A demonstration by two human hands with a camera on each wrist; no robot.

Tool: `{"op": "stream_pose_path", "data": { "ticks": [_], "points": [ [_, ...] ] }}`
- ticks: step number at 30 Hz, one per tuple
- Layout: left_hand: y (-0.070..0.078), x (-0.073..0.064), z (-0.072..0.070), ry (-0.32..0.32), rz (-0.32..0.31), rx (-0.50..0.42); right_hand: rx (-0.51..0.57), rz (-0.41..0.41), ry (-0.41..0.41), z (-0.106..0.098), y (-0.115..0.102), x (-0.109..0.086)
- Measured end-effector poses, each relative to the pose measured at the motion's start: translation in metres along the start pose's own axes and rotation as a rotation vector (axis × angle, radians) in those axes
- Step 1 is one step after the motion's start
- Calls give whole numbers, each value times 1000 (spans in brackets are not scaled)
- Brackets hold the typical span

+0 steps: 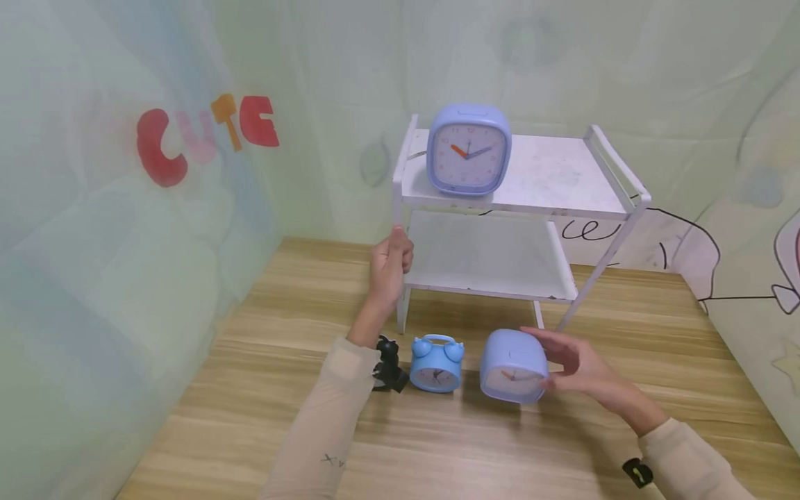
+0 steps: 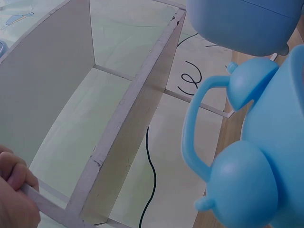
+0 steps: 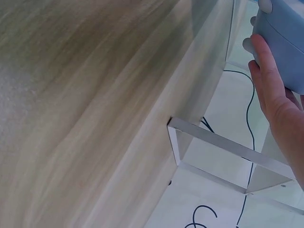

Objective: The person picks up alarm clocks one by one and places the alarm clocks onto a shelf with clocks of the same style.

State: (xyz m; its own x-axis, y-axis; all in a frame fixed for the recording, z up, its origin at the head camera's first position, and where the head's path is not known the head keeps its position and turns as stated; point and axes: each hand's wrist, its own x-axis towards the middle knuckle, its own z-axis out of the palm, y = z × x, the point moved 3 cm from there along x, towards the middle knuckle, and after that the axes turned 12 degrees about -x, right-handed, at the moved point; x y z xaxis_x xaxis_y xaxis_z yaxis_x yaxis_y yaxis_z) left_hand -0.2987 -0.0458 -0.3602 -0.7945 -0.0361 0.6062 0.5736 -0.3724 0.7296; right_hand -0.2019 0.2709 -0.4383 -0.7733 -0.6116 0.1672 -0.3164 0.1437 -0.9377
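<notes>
My left hand [image 1: 389, 267] grips the left front leg of a white two-tier shelf [image 1: 487, 250]; in the left wrist view its curled fingers [image 2: 19, 175] wrap the post. With fingers and thumb at its right side, my right hand [image 1: 578, 361] holds a lavender alarm clock [image 1: 514, 368] in front of the shelf. The right wrist view shows the fingers along this clock's casing [image 3: 287, 42]. To its left stands a light-blue twin-bell alarm clock [image 1: 436, 367], large in the left wrist view. Another lavender clock [image 1: 470, 151] stands on the shelf's top tier.
Beside the left sleeve is a black item [image 1: 389, 364], partly hidden by the arm. The wooden tabletop [image 1: 262, 389] extends around the shelf. Behind and to the left hang pale printed backdrops [image 1: 337, 104], with the colored letters CUTE on the left one.
</notes>
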Motion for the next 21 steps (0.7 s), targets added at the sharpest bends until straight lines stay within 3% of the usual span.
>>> {"op": "stream_pose_path", "data": {
  "ticks": [9, 21],
  "points": [
    [3, 0, 1, -1, -16, 5, -19, 1, 5, -2, -11, 2],
    [0, -1, 0, -7, 7, 22, -35, -25, -3, -3, -26, 6]
  ]
}}
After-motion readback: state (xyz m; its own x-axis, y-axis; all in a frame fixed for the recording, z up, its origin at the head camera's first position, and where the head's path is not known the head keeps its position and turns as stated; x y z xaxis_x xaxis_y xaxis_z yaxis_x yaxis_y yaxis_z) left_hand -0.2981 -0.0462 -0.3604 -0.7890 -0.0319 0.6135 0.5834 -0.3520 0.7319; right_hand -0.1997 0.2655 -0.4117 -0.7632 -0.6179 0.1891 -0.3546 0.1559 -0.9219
